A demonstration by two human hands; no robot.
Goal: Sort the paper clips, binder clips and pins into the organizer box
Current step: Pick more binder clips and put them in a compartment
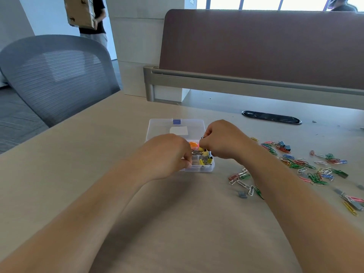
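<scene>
Both hands are over the organizer box (pixel 197 170), which sits on the table (pixel 177 213) in the middle of the scene. Its clear lid (pixel 157 129) is thrown back flat on the far side, so the compartments stay open to reach. The left hand (pixel 167 154) has its fingers curled down onto the near left of the box and, as far as I can make out, is pinching its wall. That reads as a steadying hold, so the light plastic doesn't skid. The right hand (pixel 222 142) is bunched tight over the far right of the box, thumb and finger nipping a small dark clip (pixel 202 137). Only a glint of metal shows, so I can't call its kind. It hangs just above the compartments, most likely lined up for a drop. Yellow binder clips (pixel 205 162) already crowd the near right cells, and something round and orange (pixel 193 144) lies just beyond them. Plenty is left: coloured paper clips (pixel 299 163) are strewn across the table well off to the right, on the picking hand's side. A grey binder clip (pixel 242 194) lies nearer in. Early going, I'd judge, with most of the pile unsorted.
</scene>
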